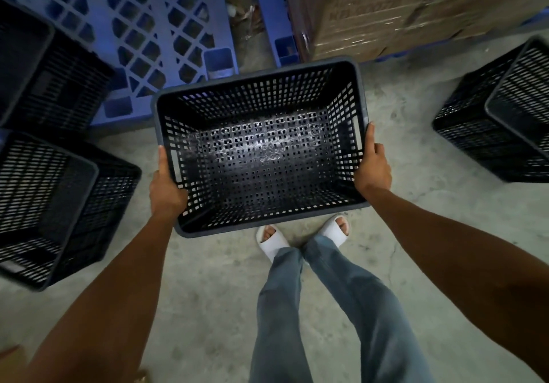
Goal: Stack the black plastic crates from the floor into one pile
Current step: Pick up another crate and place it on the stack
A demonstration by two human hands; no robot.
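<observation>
Gripping black crate (258, 148) by its ends, left hand (166, 189), right hand (372, 168), fingers curled round rim

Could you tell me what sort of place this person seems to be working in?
Probably a warehouse or stockroom: a blue plastic pallet lies on a bare concrete floor, and wrapped cardboard cartons are stacked on another pallet beside it.
</observation>
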